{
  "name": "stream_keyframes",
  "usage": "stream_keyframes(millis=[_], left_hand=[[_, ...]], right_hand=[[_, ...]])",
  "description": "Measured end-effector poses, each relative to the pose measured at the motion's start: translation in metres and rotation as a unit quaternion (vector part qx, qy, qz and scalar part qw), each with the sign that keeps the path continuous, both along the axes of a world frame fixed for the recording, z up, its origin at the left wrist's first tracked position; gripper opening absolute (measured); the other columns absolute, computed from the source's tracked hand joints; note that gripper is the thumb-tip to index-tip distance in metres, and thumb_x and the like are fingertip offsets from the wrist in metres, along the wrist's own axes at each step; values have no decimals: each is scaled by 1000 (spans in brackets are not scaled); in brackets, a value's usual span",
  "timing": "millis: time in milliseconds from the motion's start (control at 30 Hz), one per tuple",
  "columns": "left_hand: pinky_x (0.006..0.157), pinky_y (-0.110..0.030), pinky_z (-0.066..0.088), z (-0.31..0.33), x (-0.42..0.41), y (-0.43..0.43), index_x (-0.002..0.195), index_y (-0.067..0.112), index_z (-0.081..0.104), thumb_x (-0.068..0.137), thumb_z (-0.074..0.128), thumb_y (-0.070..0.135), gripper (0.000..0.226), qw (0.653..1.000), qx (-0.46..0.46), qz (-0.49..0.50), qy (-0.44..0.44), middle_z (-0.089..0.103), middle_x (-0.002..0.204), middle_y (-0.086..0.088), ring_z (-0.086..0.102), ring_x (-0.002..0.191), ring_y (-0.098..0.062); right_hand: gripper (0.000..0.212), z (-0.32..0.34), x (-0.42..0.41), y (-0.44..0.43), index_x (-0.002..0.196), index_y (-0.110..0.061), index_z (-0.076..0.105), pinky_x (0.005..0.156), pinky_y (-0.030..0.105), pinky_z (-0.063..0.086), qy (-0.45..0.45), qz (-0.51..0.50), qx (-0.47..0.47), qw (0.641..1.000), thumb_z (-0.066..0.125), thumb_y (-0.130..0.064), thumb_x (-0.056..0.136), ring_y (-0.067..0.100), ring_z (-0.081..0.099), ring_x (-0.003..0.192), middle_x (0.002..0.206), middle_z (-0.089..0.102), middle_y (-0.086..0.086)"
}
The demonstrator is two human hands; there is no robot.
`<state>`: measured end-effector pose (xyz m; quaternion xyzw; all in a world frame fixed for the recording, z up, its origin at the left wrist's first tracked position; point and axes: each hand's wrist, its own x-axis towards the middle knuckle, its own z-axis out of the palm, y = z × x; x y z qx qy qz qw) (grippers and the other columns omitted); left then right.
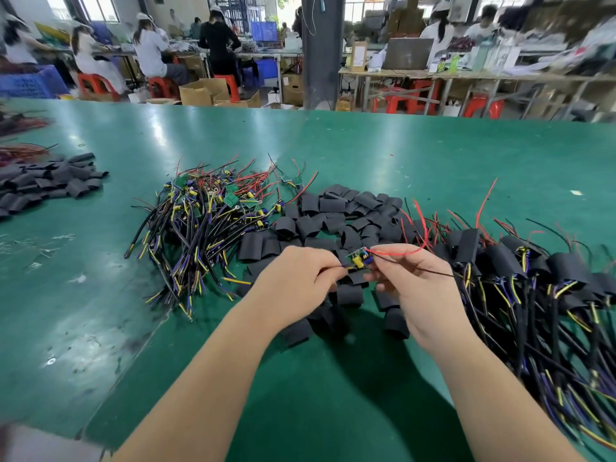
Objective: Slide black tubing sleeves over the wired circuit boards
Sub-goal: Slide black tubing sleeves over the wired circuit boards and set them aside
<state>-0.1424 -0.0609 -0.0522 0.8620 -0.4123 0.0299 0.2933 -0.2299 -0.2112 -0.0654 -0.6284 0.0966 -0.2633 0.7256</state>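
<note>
Left hand [296, 278] and right hand [413, 281] over green table [333, 395], left fingers pinching bare circuit board [358, 260] at its cable end, right fingers pinching its red wire [396, 252], loose black sleeves [333, 208] just beneath and beyond, sleeved boards [506, 261] right, unsleeved heap [206, 208] farther left.

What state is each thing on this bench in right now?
circuit board, bare, held up, no sleeve on
left hand, pinches the circuit board from the left
right hand, pinches the circuit board from the right
bare boards heap, tangled, no sleeves on
loose sleeves, empty, scattered
finished boards, sleeves on, piled at right
</note>
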Motion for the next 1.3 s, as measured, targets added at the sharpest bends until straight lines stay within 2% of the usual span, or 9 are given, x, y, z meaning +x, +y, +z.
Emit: stream_keyframes(millis=[133, 333, 533, 633, 767, 833, 933, 1167, 1300], left_hand=[[73, -37, 48, -16, -10, 1, 93, 21, 68, 97, 49, 33, 23, 1000, 17, 2, -2, 71, 83, 6, 61, 79, -15], [64, -38, 44, -26, -16, 4, 106, 26, 54, 102, 32, 37, 24, 988, 75, 47, -126, 65, 83, 0, 59, 78, -24], [69, -34, 46, -26, -14, 8, 96, 25, 61, 95, 37, 30, 24, 996, -24, 52, -75, 66, 81, 12, 59, 76, -11], [62, -36, 48, -24, -14, 11, 92, 21, 65, 95, 43, 29, 24, 986, -105, 83, -96, 68, 75, 12, 60, 70, -11], [53, -37, 49, -24, -14, 11, 90, 14, 69, 93, 50, 20, 20, 970, -174, 103, -135, 68, 69, 8, 62, 63, -16], [53, -35, 50, -24, -14, 11, 94, 13, 70, 95, 48, 21, 24, 965, -195, 100, -143, 68, 70, 7, 63, 62, -17], [52, -36, 50, -27, -15, 11, 96, 11, 70, 94, 42, 25, 32, 963, -214, 82, -145, 68, 71, 6, 63, 62, -19], [48, -35, 48, -27, -11, 12, 92, 11, 71, 94, 41, 25, 33, 957, -224, 95, -158, 66, 68, 7, 58, 56, -17], [49, -35, 48, -26, -12, 13, 91, 11, 70, 94, 40, 23, 33, 956, -232, 89, -153, 65, 68, 7, 60, 58, -18]], right_hand=[[52, -3, 1, -4, 103, -22, 66, 60, 19, 49, 23, 22, -45, 998, 49, 22, 80, 12, 64, 69, 89, 73, -4], [11, -7, 3, -4, 81, -14, 70, 57, 23, 46, 51, 9, -16, 999, 64, -7, 88, 14, 61, 69, 80, 72, 2], [26, -5, 13, -11, 96, -4, 63, 57, 19, 50, 55, 82, 80, 992, 53, 17, 85, 15, 68, 68, 77, 72, 6], [40, 7, 26, -16, 101, -11, 67, 66, 19, 51, 126, 101, -89, 983, 54, 21, 82, 13, 69, 80, 84, 73, 2], [25, 11, 71, -1, 97, -18, 68, 82, 22, 47, 193, 37, -363, 911, 68, 1, 81, 19, 62, 88, 96, 70, 5], [33, 12, 95, 7, 114, -15, 65, 88, 15, 37, 207, 54, -523, 825, 68, -9, 82, 21, 58, 106, 114, 64, 5], [42, 12, 119, 11, 128, -13, 55, 100, 26, 33, 236, 110, -656, 708, 60, -14, 87, 24, 50, 122, 132, 56, 5], [17, 17, 132, 8, 90, -7, 68, 81, 36, 52, 253, 126, -670, 686, 57, -2, 78, 27, 63, 91, 98, 69, 9], [30, 11, 130, 6, 105, -12, 65, 87, 28, 50, 208, 115, -609, 757, 71, -9, 76, 18, 62, 98, 105, 67, 3]])
